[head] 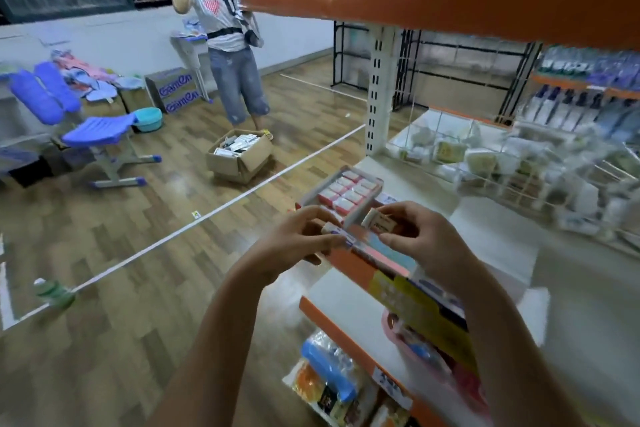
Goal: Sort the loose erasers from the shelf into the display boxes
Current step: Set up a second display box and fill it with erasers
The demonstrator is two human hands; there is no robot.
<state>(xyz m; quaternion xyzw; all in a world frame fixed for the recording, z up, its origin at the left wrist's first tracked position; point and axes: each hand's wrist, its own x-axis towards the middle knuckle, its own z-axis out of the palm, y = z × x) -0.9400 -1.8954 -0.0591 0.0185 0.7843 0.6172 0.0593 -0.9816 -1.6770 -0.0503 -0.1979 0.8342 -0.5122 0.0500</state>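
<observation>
Display box [346,191] sitting tilted at shelf's [485,236] front left corner, holding rows of white-and-red erasers. Two loose erasers being held just in front of it: blue-sleeved eraser [334,231], white eraser [377,220].

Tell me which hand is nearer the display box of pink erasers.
Right. The right hand, holding an eraser, sits right beside the display box; the left hand is lower, further left.

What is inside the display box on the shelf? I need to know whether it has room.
The display box holds rows of wrapped erasers, white with pink ends, filling the visible part. Its near end is covered by the left hand and right hand, each pinching an eraser.
</observation>
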